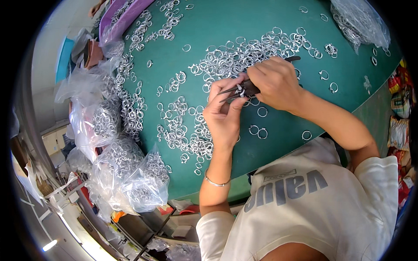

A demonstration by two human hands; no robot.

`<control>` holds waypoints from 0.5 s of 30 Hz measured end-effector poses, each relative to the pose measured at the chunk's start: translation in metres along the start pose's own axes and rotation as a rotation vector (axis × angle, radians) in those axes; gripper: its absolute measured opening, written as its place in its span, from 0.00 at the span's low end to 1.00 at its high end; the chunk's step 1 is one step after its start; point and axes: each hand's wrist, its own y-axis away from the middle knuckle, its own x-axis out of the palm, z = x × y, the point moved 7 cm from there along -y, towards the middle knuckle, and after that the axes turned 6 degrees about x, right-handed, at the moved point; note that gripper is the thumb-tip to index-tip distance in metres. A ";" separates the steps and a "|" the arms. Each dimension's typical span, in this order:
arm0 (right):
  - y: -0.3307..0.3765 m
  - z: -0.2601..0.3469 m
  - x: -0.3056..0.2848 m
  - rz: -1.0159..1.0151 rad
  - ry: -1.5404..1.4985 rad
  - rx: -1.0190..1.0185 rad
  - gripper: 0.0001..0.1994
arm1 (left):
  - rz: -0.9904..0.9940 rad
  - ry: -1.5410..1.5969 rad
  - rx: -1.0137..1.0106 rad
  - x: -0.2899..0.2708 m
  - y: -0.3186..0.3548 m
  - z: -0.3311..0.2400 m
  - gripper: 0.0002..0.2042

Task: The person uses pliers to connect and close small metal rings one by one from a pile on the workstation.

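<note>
Over a round desk (270, 143) covered in dark green matting, the left hand (223, 114) is raised with its fingers curled together, pinching a small silver metal split ring (239, 89) between thumb and fingertips. The right hand (276, 82) is clamped around a pair of dark-handled, slim-nosed pliers (244, 90), whose tips point left and meet the ring at the left hand's fingertips, just above the desk surface. A thin silver bangle (216, 183) circles the left wrist. Loose silver rings (244, 54) lie scattered in a thick drift across the desk beyond both hands, with a few single ones near the person's white printed shirt (305, 209). Clear plastic bags (126, 174) stuffed with more rings are heaped along the desk's left edge, and another such bag (359, 21) sits at the far right.
</note>
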 end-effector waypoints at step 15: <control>-0.027 -0.028 -0.012 0.438 -0.071 0.249 0.08 | -0.232 0.471 -0.235 -0.025 -0.001 0.009 0.17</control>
